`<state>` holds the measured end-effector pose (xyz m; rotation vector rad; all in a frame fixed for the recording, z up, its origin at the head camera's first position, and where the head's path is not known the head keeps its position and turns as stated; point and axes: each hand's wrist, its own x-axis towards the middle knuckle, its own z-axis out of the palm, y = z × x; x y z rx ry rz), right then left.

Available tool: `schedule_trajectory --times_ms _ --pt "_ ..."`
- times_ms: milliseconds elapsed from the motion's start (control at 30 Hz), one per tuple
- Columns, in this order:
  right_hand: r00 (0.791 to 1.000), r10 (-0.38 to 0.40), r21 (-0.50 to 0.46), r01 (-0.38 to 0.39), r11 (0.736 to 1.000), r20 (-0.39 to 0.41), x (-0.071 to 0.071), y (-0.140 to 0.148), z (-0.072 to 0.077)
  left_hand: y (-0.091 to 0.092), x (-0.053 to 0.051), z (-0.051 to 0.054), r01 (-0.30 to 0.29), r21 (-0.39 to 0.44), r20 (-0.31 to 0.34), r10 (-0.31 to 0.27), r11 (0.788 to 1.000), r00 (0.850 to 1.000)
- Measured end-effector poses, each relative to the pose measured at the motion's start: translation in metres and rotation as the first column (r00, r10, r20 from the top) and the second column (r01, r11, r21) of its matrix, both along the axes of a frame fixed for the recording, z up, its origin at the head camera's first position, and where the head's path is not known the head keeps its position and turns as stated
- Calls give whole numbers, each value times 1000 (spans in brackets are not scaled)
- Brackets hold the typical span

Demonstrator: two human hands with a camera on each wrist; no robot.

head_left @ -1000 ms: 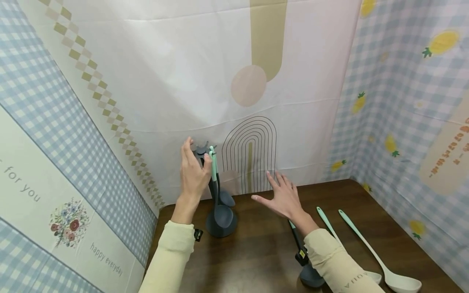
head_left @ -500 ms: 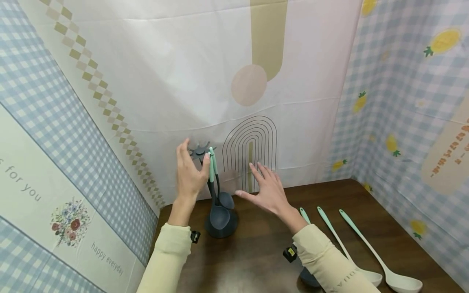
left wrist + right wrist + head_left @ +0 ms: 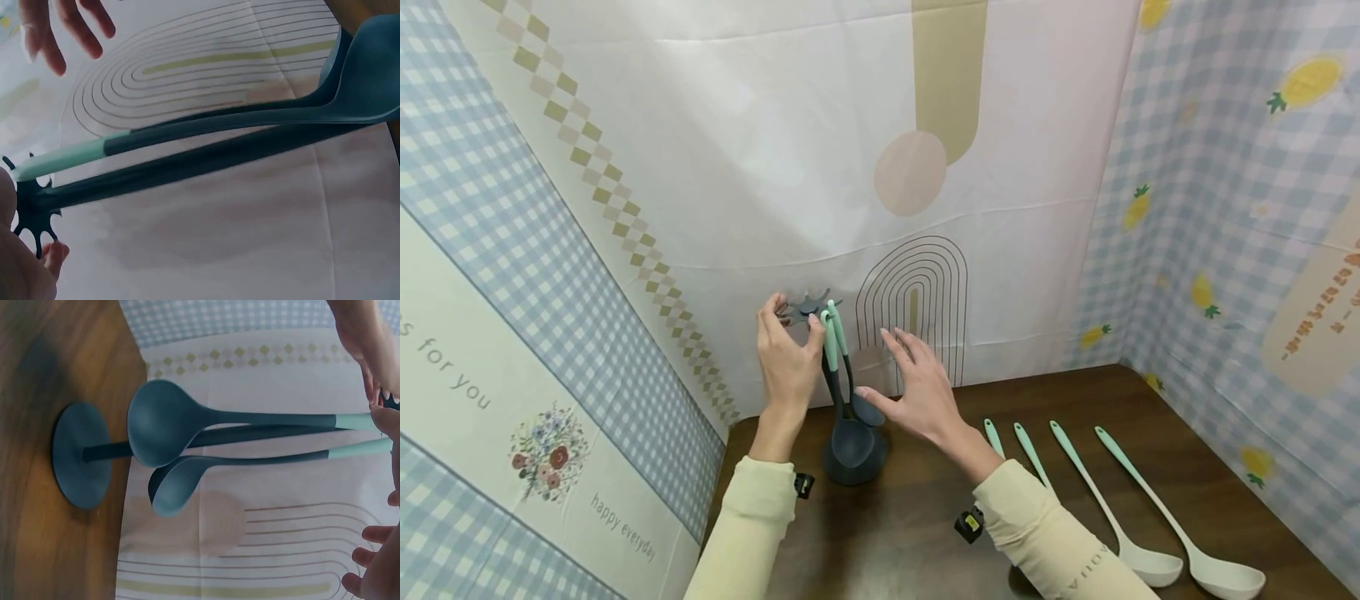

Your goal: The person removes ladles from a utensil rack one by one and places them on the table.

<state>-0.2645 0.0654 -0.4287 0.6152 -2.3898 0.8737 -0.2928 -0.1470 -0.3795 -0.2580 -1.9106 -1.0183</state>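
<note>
A dark utensil stand [image 3: 81, 456] with a round base and a ring of hooks on top stands at the back left of the table. Two dark ladles [image 3: 164, 422] with mint handle ends hang from it, bowls down. My left hand [image 3: 788, 367] holds the hooked top between thumb and fingers, the thumb beside the mint handle ends; the left wrist view shows its fingertip at the prongs [image 3: 36, 209]. To the right of the hanging ladles, my right hand [image 3: 925, 396] is raised with its fingers spread, holding nothing.
On the wooden table [image 3: 917, 500], two white ladles [image 3: 1150, 567] with mint handles lie at the right. Two more mint handles [image 3: 1028, 446] show beside the right sleeve [image 3: 1037, 517], which covers their lower parts. Patterned cloth [image 3: 820, 167] hangs behind and at both sides.
My right hand has moved left toward the hanging ladles, uncovering mint handles on the table. My left hand has shifted slightly left and down at the hooked top, and the front ladle has swung a little.
</note>
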Motion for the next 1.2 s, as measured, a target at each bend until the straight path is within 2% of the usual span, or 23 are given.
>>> schedule_trajectory --times_ms 100,233,433,567,700,800,867,967,1200 --pt "1000 9 -20 -10 1000 -21 1 -7 0 -6 -4 -1 28 11 -17 -27 1000 999" --pt "1000 14 -56 -15 998 -21 4 -17 1 -11 -7 -1 51 16 0 -51 999 999" --pt "994 88 -133 -79 988 63 6 -33 2 -15 -8 2 79 9 64 -79 997 995" --pt "975 176 -201 -146 969 139 4 -44 0 -17 -10 2 86 1 75 -86 996 994" --pt "940 279 -286 -216 933 198 2 -56 -5 -18 -11 1 94 -10 76 -93 996 993" --pt "916 321 -327 -235 915 240 3 -64 -8 -17 -11 1 91 -12 80 -89 996 993" --pt "910 322 -334 -228 915 260 3 -68 -11 -16 -11 2 81 -17 86 -80 997 993" --pt "914 304 -330 -209 920 269 4 -75 -15 -14 -10 2 76 -20 101 -73 997 992" --pt "939 251 -293 -178 939 235 2 -87 -23 -12 -9 3 69 -32 107 -65 997 992"
